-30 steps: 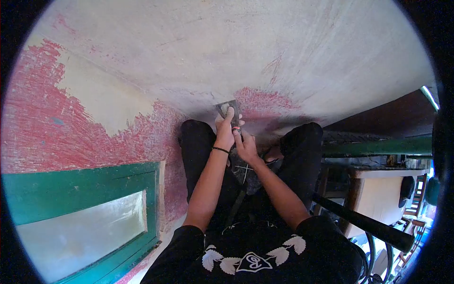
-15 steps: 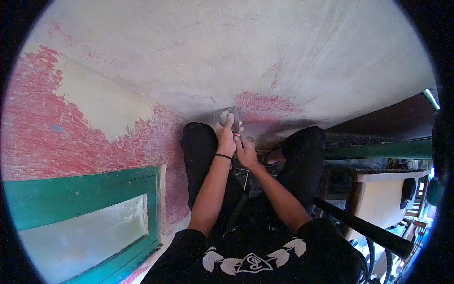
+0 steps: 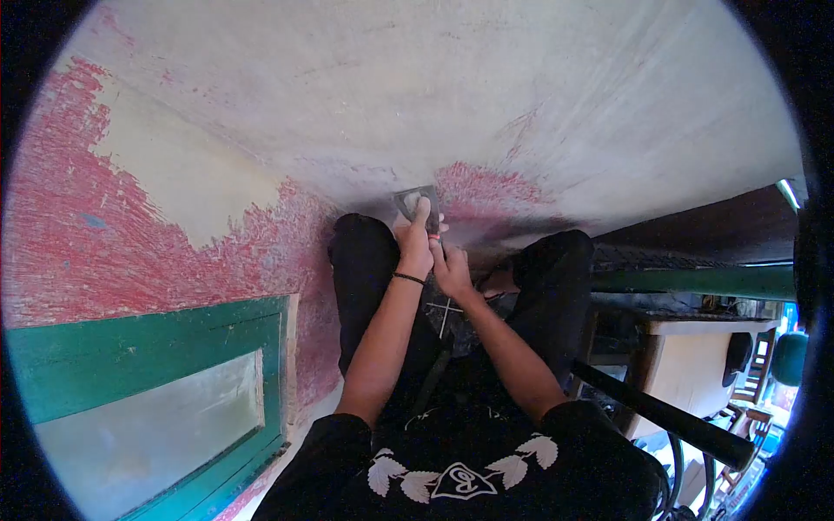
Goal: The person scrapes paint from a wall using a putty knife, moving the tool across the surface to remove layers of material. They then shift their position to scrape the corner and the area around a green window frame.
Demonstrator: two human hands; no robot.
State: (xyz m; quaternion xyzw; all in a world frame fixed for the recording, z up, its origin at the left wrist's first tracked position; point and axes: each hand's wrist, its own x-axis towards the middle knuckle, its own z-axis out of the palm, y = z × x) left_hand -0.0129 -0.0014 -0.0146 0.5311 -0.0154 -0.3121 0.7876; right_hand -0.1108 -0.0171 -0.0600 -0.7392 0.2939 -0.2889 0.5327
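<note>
A flat grey scraper [image 3: 427, 196] is held up close to the wall, its blade beside a patch of red paint [image 3: 491, 187]. My left hand [image 3: 417, 240] grips the scraper, the thumb pressed on the pale spot of its blade. Just to the right, my right hand [image 3: 452, 269] has its fingers curled at the lower end of the same tool, near a red band. The two hands are almost touching. The whitish wall [image 3: 347, 87] fills the upper part of the view.
Red and cream wall [image 3: 174, 252] and a green-framed window [image 3: 156, 347] lie at the left. My bent knees flank my hands. At the right are a green beam [image 3: 695, 280], a black bar [image 3: 669, 417], a table [image 3: 691, 373] and wooden chairs.
The view has shifted slightly. Both hands stay together on the scraper, whose blade is a little higher and more level in the picture.
</note>
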